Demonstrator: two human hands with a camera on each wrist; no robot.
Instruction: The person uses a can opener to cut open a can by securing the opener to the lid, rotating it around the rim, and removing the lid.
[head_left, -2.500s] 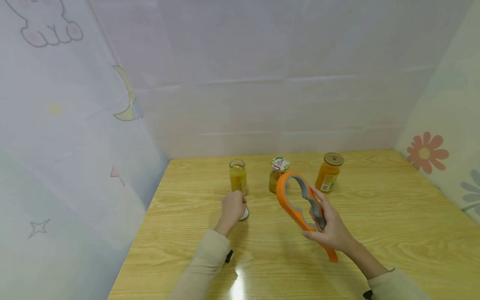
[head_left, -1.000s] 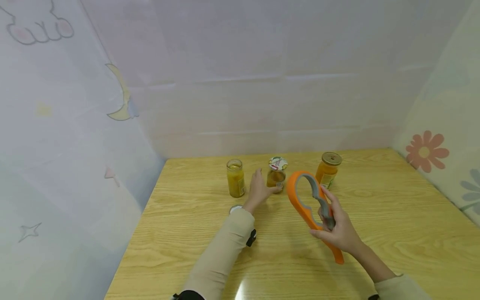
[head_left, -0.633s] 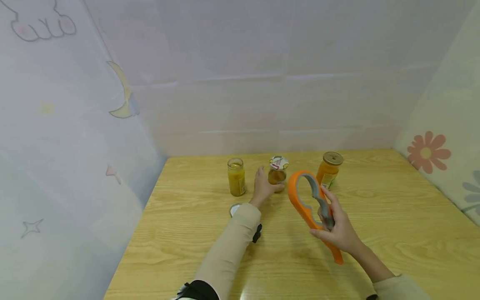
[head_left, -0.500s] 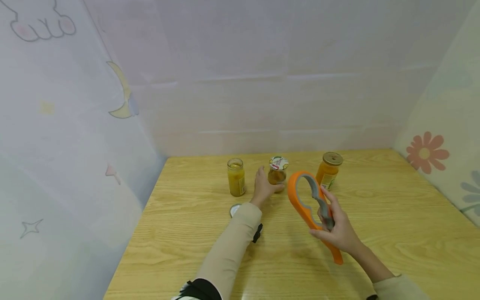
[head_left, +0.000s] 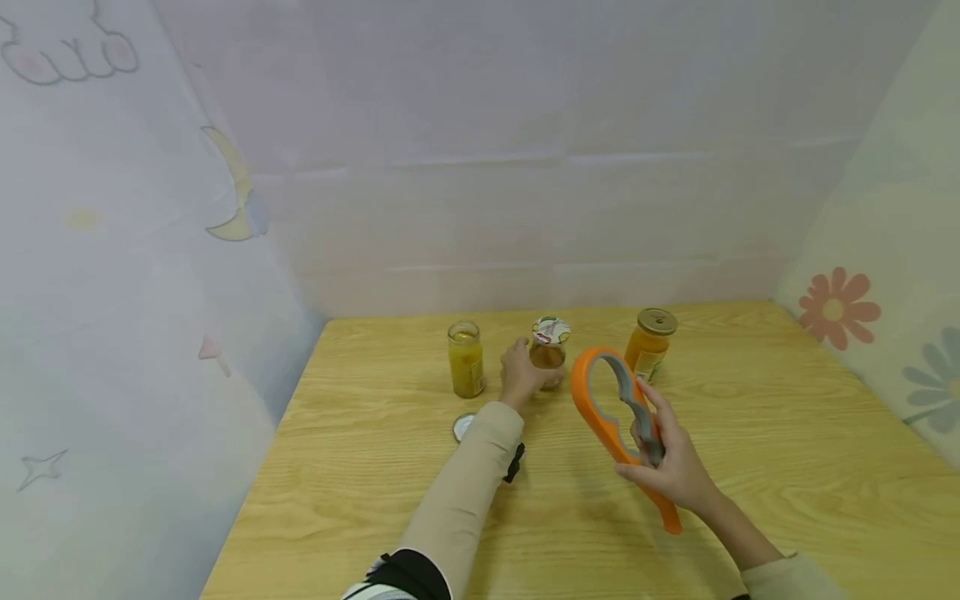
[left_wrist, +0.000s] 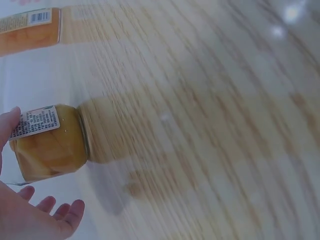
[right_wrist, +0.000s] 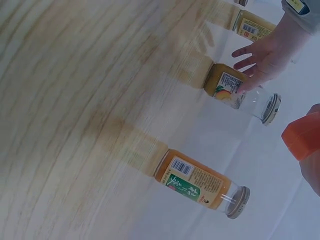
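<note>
In the head view, my left hand (head_left: 521,375) reaches around a small lidded glass jar (head_left: 547,355) of brownish-yellow contents, upright on the table. The left wrist view has the thumb (left_wrist: 9,122) against the jar's label, while the other fingers are spread and look apart from the glass (left_wrist: 52,150). My right hand (head_left: 678,467) grips an orange and grey jar opener (head_left: 588,400) by its handles, raised above the table just right of that jar. Only an orange part of the opener (right_wrist: 304,135) shows in the right wrist view.
An uncapped jar of yellow contents (head_left: 467,367) stands left of my left hand. Its nearby round lid (head_left: 462,426) lies on the wooden table (head_left: 360,467). A taller orange jar with a gold lid (head_left: 649,346) stands at the right. Printed cloth walls (head_left: 480,217) enclose the table.
My left hand has left the lid beside the uncapped jar and moved right to the middle jar, its thumb now farther across the glass. The right hand keeps holding the jar opener.
</note>
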